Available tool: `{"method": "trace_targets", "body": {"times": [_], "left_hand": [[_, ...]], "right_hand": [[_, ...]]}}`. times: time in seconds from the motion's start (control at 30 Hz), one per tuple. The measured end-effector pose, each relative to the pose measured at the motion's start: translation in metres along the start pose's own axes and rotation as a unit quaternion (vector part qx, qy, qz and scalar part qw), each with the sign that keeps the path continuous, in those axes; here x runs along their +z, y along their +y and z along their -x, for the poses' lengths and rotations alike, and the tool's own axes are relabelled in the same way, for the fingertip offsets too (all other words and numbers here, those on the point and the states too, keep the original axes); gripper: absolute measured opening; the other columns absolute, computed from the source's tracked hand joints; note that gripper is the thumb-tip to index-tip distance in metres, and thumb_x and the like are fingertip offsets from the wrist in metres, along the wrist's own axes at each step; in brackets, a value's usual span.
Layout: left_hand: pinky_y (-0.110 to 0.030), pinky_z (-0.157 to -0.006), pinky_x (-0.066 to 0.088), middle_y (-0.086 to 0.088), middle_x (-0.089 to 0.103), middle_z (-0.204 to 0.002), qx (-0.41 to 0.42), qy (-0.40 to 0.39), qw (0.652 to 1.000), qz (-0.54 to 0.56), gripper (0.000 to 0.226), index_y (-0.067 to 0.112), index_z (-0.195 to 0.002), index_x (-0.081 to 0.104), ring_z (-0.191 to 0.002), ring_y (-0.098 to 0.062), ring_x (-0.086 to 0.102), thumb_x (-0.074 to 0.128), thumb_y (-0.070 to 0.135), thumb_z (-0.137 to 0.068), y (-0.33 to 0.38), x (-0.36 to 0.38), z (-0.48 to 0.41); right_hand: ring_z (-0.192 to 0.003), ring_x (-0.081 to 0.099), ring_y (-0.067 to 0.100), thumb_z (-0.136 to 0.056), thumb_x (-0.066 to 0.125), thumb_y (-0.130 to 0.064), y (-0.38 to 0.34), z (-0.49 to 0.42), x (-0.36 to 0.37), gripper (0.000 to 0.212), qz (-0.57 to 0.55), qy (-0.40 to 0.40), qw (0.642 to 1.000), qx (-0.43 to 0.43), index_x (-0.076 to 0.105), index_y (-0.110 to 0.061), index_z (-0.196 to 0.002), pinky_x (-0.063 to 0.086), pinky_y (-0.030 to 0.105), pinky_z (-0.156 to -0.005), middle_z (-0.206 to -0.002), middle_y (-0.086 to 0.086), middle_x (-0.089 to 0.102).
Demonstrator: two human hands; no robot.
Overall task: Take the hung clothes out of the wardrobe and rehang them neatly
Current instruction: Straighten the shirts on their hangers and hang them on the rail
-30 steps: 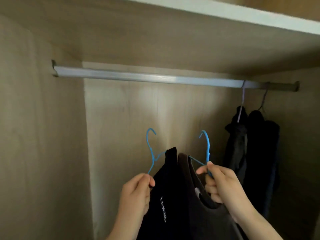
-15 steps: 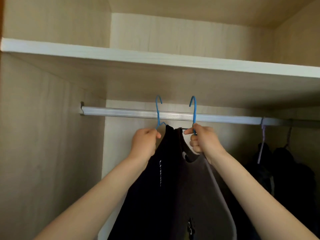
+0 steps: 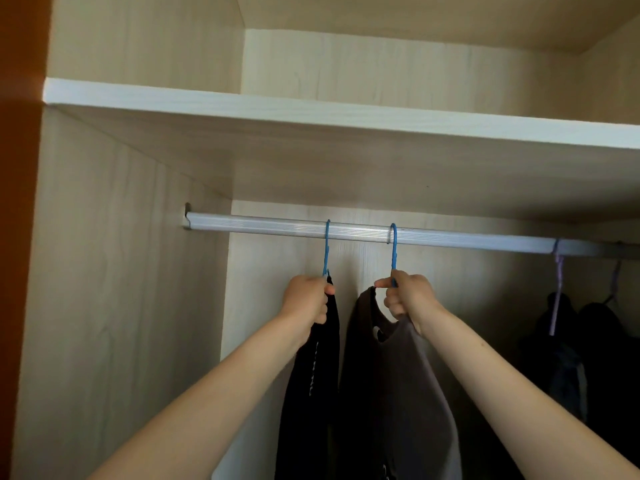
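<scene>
Clothes [image 3: 401,393] on rail [image 3: 259,226] — hangers [image 3: 393,247] in hands [image 3: 306,299]

Rail [image 3: 242,225] free leftward; dark clothes [image 3: 595,327] crowd right, apparently.

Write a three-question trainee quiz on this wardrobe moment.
1. True or false: the left blue hanger and the right blue hanger both hook over the rail.
2. Fill in: the left hand grips the hanger carrying the ____ shirt; the right hand grips the one carrying the grey-brown shirt.
3. The purple hanger hangs: A. left of both blue hangers; B. between them; C. right of both.
Key: 1 true; 2 black shirt; 3 C.
</scene>
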State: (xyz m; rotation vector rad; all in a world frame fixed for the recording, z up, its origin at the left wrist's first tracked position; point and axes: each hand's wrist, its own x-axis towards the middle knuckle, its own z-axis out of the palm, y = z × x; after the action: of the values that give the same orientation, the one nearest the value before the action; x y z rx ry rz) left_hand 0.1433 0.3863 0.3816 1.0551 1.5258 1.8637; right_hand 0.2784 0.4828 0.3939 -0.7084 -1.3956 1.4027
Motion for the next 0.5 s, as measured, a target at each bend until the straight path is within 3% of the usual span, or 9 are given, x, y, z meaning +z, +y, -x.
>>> {"method": "trace_targets", "body": {"times": [0.07, 0.1, 0.13, 0.2, 0.27, 0.3, 0.33, 0.4, 0.5], "left_hand": [[-0.019, -0.041, 0.036, -0.004, 0.041, -0.055, 0.031, -0.014, 0.991, -0.127, 0.032, 0.008, -0.061, 0.054, -0.041, -0.018, 0.043, 0.044, 0.009, -0.091, 0.008, -0.012, -0.004], [-0.024, -0.049, 0.039, -0.004, 0.046, -0.057, 0.083, 0.009, 0.965, -0.249, 0.032, 0.010, -0.059, 0.052, -0.053, -0.024, 0.049, 0.045, 0.015, -0.090, 0.014, -0.020, -0.005], [-0.030, -0.055, 0.039, -0.005, 0.051, -0.063, 0.151, 0.054, 0.918, -0.362, 0.031, 0.011, -0.062, 0.052, -0.065, -0.028, 0.052, 0.045, 0.020, -0.090, 0.020, -0.029, -0.006], [-0.036, -0.068, 0.041, -0.010, 0.060, -0.082, 0.303, 0.171, 0.819, -0.457, 0.025, 0.008, -0.078, 0.059, -0.082, -0.033, 0.055, 0.045, 0.025, -0.091, 0.037, -0.047, -0.009], [-0.037, -0.082, 0.040, -0.012, 0.061, -0.100, 0.415, 0.228, 0.751, -0.460, 0.023, 0.008, -0.097, 0.064, -0.096, -0.034, 0.054, 0.050, 0.026, -0.090, 0.054, -0.066, -0.019], [-0.037, -0.087, 0.038, -0.011, 0.060, -0.107, 0.434, 0.223, 0.732, -0.476, 0.026, 0.011, -0.106, 0.064, -0.103, -0.033, 0.053, 0.052, 0.029, -0.091, 0.061, -0.074, -0.027], [-0.036, -0.090, 0.036, -0.009, 0.058, -0.113, 0.434, 0.205, 0.722, -0.499, 0.030, 0.014, -0.112, 0.062, -0.109, -0.031, 0.050, 0.052, 0.034, -0.091, 0.066, -0.081, -0.035], [-0.037, -0.095, 0.033, -0.005, 0.056, -0.121, 0.396, 0.167, 0.721, -0.543, 0.036, 0.021, -0.119, 0.059, -0.117, -0.027, 0.047, 0.048, 0.044, -0.093, 0.069, -0.093, -0.052], [-0.036, -0.094, 0.032, -0.001, 0.056, -0.121, 0.373, 0.128, 0.735, -0.551, 0.036, 0.027, -0.118, 0.058, -0.116, -0.025, 0.046, 0.045, 0.049, -0.094, 0.064, -0.107, -0.068]], "right_hand": [[-0.027, 0.023, 0.005, -0.102, 0.033, -0.015, -0.001, -0.004, -0.002, 0.040, 0.003, -0.011, 1.000, 0.021, 0.058, 0.003, -0.078, 0.018, 0.014, -0.028, -0.037, -0.005, 0.028], [-0.029, 0.026, 0.007, -0.101, 0.034, -0.015, -0.003, -0.005, -0.003, 0.038, 0.020, -0.012, 0.999, 0.032, 0.059, 0.003, -0.078, 0.021, 0.015, -0.028, -0.041, -0.002, 0.031], [-0.032, 0.032, 0.011, -0.100, 0.038, -0.016, -0.007, -0.005, -0.004, 0.035, 0.055, -0.007, 0.998, 0.038, 0.058, 0.003, -0.078, 0.027, 0.016, -0.029, -0.047, 0.003, 0.037], [-0.044, 0.048, 0.021, -0.097, 0.044, -0.018, -0.013, 0.001, -0.006, 0.028, 0.231, 0.030, 0.973, -0.010, 0.054, 0.002, -0.080, 0.040, 0.023, -0.038, -0.064, 0.012, 0.047], [-0.061, 0.056, 0.028, -0.094, 0.046, -0.023, -0.016, 0.010, -0.006, 0.023, 0.460, 0.109, 0.867, -0.160, 0.053, -0.002, -0.085, 0.042, 0.028, -0.053, -0.084, 0.014, 0.050], [-0.071, 0.058, 0.032, -0.094, 0.047, -0.023, -0.019, 0.018, -0.002, 0.023, 0.500, 0.140, 0.818, -0.248, 0.057, -0.002, -0.093, 0.042, 0.031, -0.061, -0.093, 0.015, 0.050], [-0.078, 0.058, 0.033, -0.094, 0.048, -0.022, -0.022, 0.027, 0.005, 0.024, 0.496, 0.149, 0.797, -0.310, 0.060, -0.001, -0.101, 0.043, 0.031, -0.067, -0.098, 0.016, 0.053], [-0.080, 0.058, 0.029, -0.092, 0.050, -0.023, -0.029, 0.041, 0.025, 0.028, 0.463, 0.096, 0.818, -0.328, 0.065, -0.001, -0.103, 0.041, 0.029, -0.063, -0.096, 0.016, 0.064], [-0.081, 0.062, 0.027, -0.092, 0.053, -0.034, -0.030, 0.049, 0.058, 0.039, 0.438, -0.034, 0.869, -0.228, 0.066, 0.001, -0.103, 0.039, 0.025, -0.060, -0.090, 0.015, 0.068]]}}
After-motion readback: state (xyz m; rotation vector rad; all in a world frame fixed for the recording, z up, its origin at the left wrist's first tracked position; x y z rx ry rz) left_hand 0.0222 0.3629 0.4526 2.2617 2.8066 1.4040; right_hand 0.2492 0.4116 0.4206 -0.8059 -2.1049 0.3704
